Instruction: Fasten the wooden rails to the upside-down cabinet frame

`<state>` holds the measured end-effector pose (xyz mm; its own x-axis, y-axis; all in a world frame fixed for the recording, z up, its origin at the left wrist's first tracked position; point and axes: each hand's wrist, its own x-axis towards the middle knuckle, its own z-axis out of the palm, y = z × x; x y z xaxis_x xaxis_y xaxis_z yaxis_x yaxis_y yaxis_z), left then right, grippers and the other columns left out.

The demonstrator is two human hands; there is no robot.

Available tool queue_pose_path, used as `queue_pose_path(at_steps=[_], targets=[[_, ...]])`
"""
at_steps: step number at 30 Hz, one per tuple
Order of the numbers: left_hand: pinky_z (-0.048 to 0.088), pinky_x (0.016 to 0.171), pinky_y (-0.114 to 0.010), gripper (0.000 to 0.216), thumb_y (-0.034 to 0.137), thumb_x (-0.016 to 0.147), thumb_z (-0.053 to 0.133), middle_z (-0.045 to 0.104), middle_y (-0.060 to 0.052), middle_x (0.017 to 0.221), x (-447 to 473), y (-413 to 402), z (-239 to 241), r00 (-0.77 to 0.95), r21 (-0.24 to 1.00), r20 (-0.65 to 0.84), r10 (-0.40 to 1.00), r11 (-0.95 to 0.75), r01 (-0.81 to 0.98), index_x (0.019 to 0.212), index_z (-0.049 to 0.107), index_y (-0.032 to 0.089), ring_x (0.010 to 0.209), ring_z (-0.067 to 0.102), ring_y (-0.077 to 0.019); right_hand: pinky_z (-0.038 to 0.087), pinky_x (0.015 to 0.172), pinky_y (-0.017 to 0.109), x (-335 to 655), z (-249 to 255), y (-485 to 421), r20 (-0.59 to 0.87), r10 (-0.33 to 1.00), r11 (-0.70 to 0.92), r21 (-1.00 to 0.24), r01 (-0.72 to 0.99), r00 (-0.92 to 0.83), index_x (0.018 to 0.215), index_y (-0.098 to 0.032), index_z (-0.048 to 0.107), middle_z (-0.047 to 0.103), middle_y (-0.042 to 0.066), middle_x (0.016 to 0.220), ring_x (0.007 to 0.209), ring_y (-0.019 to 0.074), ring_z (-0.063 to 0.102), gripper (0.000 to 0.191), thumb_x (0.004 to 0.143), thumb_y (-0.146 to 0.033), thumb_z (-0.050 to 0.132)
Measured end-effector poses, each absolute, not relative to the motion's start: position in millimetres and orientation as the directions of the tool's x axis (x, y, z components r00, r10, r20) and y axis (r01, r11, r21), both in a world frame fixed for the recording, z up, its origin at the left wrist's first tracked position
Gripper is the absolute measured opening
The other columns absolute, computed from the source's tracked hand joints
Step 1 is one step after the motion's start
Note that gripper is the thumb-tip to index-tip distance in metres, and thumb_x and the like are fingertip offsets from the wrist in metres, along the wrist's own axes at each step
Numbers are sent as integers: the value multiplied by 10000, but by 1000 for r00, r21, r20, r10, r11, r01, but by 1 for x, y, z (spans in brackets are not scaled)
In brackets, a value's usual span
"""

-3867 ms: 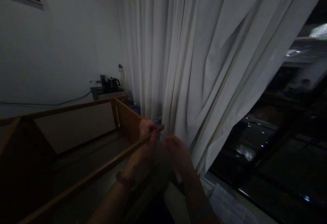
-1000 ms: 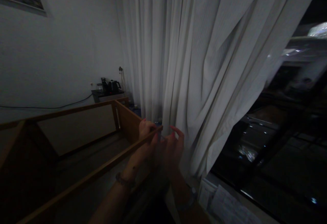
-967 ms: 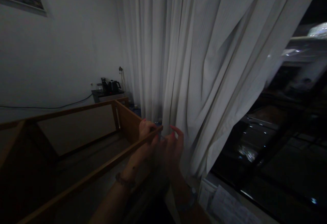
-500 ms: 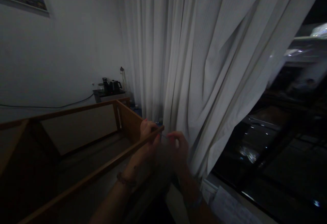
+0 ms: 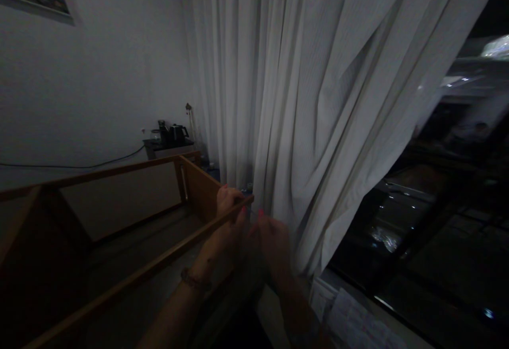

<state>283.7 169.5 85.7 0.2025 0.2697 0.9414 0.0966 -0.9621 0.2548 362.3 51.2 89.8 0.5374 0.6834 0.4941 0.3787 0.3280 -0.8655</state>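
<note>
A brown wooden shelf frame lies before me, its long front rail (image 5: 139,278) running from the lower left up to the middle. My left hand (image 5: 221,238) is closed around this rail near its far end, with fingers on both sides of the wood. Just right of the rail's tip, my right hand (image 5: 275,240) is pinched, thumb and fingers together. Between its fingertips and the rail end shows a thin metal rod (image 5: 253,212), faint in the dim light; its exact kind cannot be made out.
A wooden end panel (image 5: 202,185) joins the frame's far side. White curtains (image 5: 274,99) hang close behind my hands. A small cabinet (image 5: 170,151) with a black kettle (image 5: 177,132) stands in the corner. On the right is a dark glass window (image 5: 417,221).
My right hand has turned and its fingers have closed in lower beside the rail end. The rod shows less than before. The left hand keeps its hold on the rail.
</note>
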Motion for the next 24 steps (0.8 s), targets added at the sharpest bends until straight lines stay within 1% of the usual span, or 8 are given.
queue_pose_path(at_steps=[3, 6, 8, 10, 13, 15, 19, 24], targets=[[387, 1015, -443, 76, 232, 859, 432, 535, -9, 842, 283, 169, 85, 218, 276, 932, 291, -956, 96, 901, 495, 234, 866, 510, -211, 381, 470, 224, 366, 90, 53, 523, 688, 342, -845, 411, 502, 576, -180, 641, 608, -13, 508, 460, 115, 540, 550, 978, -490, 430], [393, 1013, -447, 80, 232, 847, 447, 542, -14, 851, 282, 168, 86, 224, 284, 928, 298, -954, 95, 907, 499, 236, 890, 521, -221, 458, 539, 229, 374, 86, 57, 662, 576, 405, -741, 535, 480, 869, -182, 700, 695, 7, 714, 594, 136, 613, 332, 960, -426, 495], [394, 1012, -452, 83, 221, 845, 440, 544, -13, 841, 281, 167, 88, 237, 281, 925, 297, -955, 99, 904, 497, 237, 881, 524, -221, 508, 603, 241, 379, 82, 59, 779, 450, 447, -621, 644, 438, 995, -206, 683, 714, 17, 816, 671, 142, 641, 208, 946, -355, 547], [394, 1009, -458, 78, 216, 851, 428, 540, -11, 827, 281, 167, 88, 248, 276, 923, 296, -955, 111, 893, 490, 238, 863, 518, -220, 538, 656, 253, 386, 78, 59, 887, 343, 475, -447, 758, 308, 989, -229, 683, 721, 18, 827, 711, 144, 660, 133, 942, -287, 572], [383, 1013, -471, 73, 220, 859, 417, 530, -17, 842, 281, 167, 88, 247, 286, 918, 310, -950, 130, 890, 481, 235, 873, 505, -222, 572, 738, 281, 397, 75, 55, 960, 270, 484, -200, 852, 72, 1049, -239, 686, 743, 36, 876, 798, 161, 695, 149, 953, -251, 573], [373, 1018, -480, 74, 221, 859, 414, 522, -19, 848, 282, 166, 87, 239, 295, 917, 319, -947, 129, 885, 483, 234, 875, 499, -223, 584, 771, 292, 405, 74, 52, 961, 276, 479, -118, 870, -22, 1157, -227, 659, 751, 54, 941, 854, 169, 708, 218, 960, -260, 570], [377, 1009, -479, 77, 222, 844, 418, 516, -20, 843, 282, 165, 87, 226, 310, 917, 330, -943, 118, 873, 488, 233, 866, 497, -224, 591, 789, 288, 415, 74, 53, 950, 293, 500, -55, 864, -109, 1229, -229, 632, 755, 58, 1002, 902, 165, 714, 270, 967, -255, 573], [368, 1010, -483, 81, 253, 848, 409, 510, -20, 834, 281, 166, 88, 258, 329, 899, 353, -935, 133, 874, 484, 236, 864, 491, -231, 590, 726, 291, 417, 78, 58, 963, 246, 570, -50, 820, -112, 1189, -258, 667, 768, 42, 947, 833, 166, 715, 257, 936, -273, 630]])
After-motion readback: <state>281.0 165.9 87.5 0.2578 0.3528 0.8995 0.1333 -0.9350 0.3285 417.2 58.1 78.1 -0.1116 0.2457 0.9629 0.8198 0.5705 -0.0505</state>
